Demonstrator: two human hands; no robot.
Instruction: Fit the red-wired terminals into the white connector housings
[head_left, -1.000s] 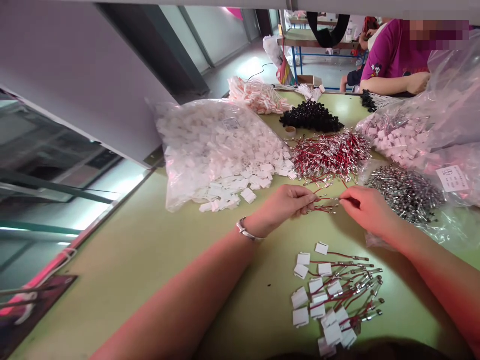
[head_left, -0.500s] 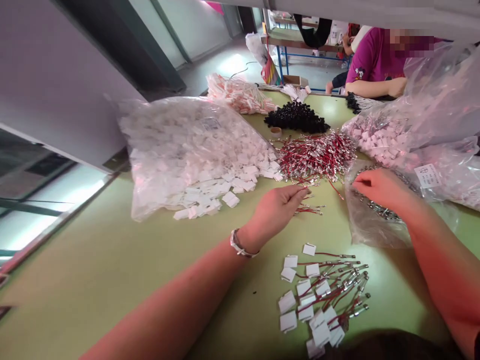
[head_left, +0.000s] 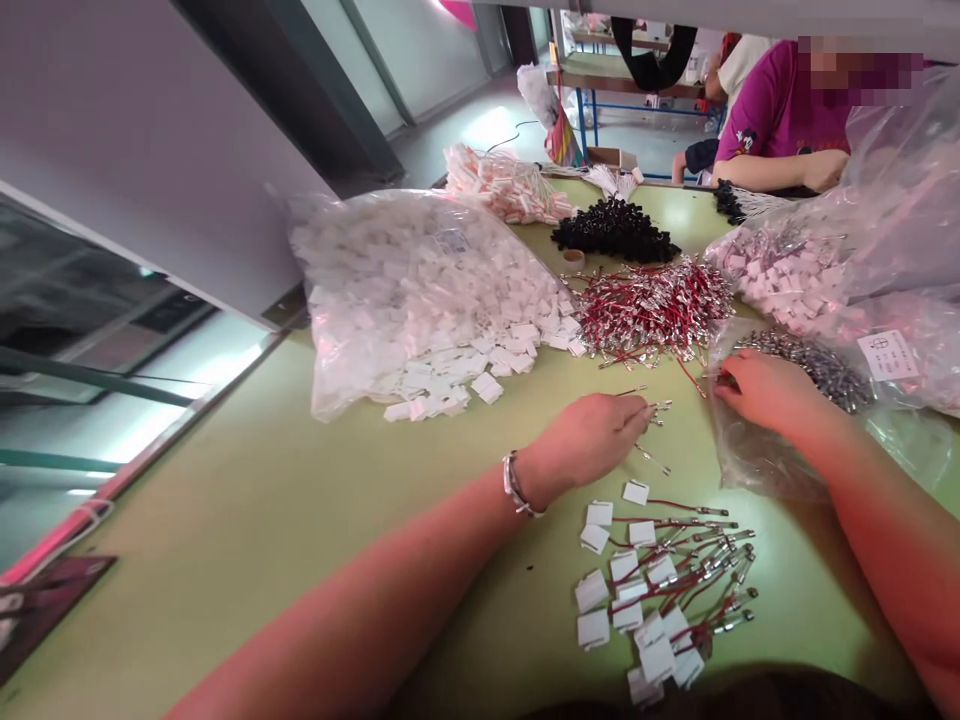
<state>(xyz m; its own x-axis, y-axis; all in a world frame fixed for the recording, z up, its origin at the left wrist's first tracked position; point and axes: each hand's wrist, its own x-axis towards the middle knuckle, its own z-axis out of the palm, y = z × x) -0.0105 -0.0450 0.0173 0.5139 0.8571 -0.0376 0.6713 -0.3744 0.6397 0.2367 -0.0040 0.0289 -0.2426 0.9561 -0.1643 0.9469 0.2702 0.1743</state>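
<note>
My left hand (head_left: 589, 438) is closed over a few short red wires with metal ends (head_left: 660, 408), whose tips stick out past the fingers above the green table. At the bag of small metal parts (head_left: 817, 365), my right hand (head_left: 769, 390) has thumb and fingertips pressed together at the bag's left edge; anything between them is too small to make out. Below the hands lies a group of white connectors (head_left: 592, 628) with red wires and metal ends. Beyond my left hand is a heap of red wires (head_left: 652, 305).
A big clear bag of white connectors (head_left: 427, 290) lies left of the wire heap. Black parts (head_left: 615, 230), a tape roll (head_left: 573, 259) and pink-white parts (head_left: 502, 185) sit farther back. More bags (head_left: 892, 280) stand right. A person in purple (head_left: 780, 110) sits across the table (head_left: 315, 560).
My left hand has come down and nearer over the wires. My right hand has shifted slightly toward the bag's left edge. The whole view has swung, so things appear farther right.
</note>
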